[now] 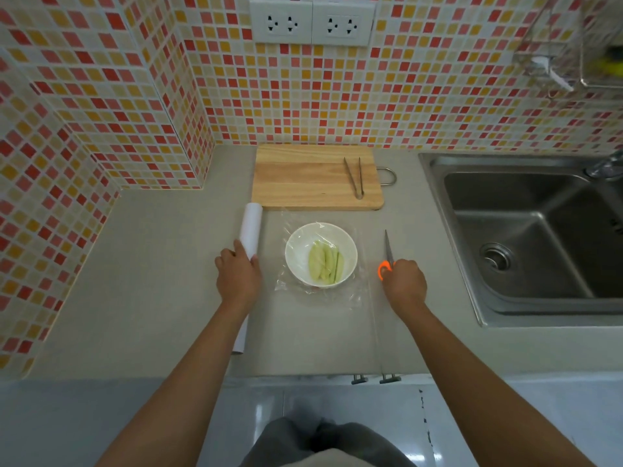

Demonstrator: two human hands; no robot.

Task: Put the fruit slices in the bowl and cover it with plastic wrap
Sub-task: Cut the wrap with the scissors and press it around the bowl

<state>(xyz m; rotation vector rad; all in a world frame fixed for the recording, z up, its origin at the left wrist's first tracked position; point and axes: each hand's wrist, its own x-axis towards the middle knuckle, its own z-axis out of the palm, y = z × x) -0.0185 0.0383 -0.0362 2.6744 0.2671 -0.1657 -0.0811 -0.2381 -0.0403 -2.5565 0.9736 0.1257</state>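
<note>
bowl (321, 254) white, mid surface (161, 281), pale green slices (325, 262) inside, clear wrap (357, 291) draped over, edges loose. left hand (237, 274) grip closed on roll (251, 235); right hand (404, 283) holding scissors (387, 252).

Both arms bare, no sleeves in view up to frame edge. No watch, rings, bands or gloves on left hand (237, 271) or right hand (404, 281). Behind the grips, btm centre: dark grey garment (323, 439), soft folds, w/ a lighter off-white patch at very btm edge. Can't tell garment type.
</note>
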